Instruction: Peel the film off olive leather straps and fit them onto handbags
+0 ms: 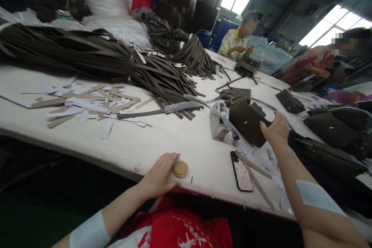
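Note:
My left hand (161,174) rests at the table's front edge, fingers apart, beside a round yellowish-tan object (180,169). Further right, my right hand (276,128) has its thumb and fingers at the right edge of a dark olive bag (247,122) with a small gold clasp. Just left of that bag stands a clear plastic pouch (218,124) with small items inside. A phone in a patterned case (243,172) lies between my two hands, with tan strips (255,166) next to it.
Bundles of dark straps (95,54) cover the back left of the white table (116,143), with white and tan paper strips (87,102) in front. Several more dark bags (334,128) lie at the right. Two people (232,44) work across the table.

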`<state>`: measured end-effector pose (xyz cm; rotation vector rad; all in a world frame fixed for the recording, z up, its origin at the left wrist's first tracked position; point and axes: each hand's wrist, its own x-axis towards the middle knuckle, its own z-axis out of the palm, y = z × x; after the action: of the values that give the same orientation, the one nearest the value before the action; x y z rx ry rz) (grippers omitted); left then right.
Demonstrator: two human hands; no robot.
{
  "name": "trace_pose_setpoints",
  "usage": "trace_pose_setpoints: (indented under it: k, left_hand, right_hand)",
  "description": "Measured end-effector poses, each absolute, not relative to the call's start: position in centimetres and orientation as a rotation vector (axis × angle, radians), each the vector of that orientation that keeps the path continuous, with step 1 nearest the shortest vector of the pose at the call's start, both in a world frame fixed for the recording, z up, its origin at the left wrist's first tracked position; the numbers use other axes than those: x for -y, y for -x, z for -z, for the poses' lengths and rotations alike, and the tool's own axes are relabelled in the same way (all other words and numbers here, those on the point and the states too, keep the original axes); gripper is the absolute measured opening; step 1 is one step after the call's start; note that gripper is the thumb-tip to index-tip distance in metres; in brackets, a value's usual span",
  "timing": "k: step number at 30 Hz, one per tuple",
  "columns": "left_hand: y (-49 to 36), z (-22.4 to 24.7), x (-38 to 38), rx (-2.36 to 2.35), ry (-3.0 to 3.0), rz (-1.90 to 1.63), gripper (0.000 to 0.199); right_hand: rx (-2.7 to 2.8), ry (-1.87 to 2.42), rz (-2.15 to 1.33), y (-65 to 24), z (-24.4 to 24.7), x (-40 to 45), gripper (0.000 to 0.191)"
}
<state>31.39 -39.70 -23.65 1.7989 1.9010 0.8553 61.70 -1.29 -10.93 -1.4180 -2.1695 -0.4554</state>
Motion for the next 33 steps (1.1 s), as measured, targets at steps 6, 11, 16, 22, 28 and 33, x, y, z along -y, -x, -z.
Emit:
trace_pose_setpoints:
  k: [6, 11, 16, 22, 28, 33]
  left_hand:
    - [-31.4, 24.9, 39.0, -1.932, -1.633, -0.98, 0.065]
    - [-34.8, 24.3, 35.7, -1.909, -1.622, -0.87, 0.059]
    - [-38.8, 22.5, 32.4, -1.702, -1.815, -0.911, 0.071]
    - [-35.7, 23.4, 34.5, -1.759, -1.744, -1.09, 0.061]
    - [-30.4, 22.5, 38.2, -1.877, -1.477, -1.391, 0.043]
    - [-26.2, 20.4, 41.0, -2.069, -1.061, -1.726, 0.044]
  right_hand:
    - [2.587, 1.847, 0.276, -61.2, 8.8, -3.6, 0.073]
    - [2.746, 1.744, 0.297, -59.3, 9.7, -1.9, 0.028]
    - [2.574, 1.638, 0.666, -58.2, 6.6, 0.6, 0.011]
    - [2.441, 1.292, 0.935, -56.0, -0.7, 3.8, 0.023]
    - [2.22, 0.479, 0.978, -51.8, -3.9, 12.9, 0.029]
    - [2.486, 0.147, 0.611, -47.2, 1.8, 20.8, 0.017]
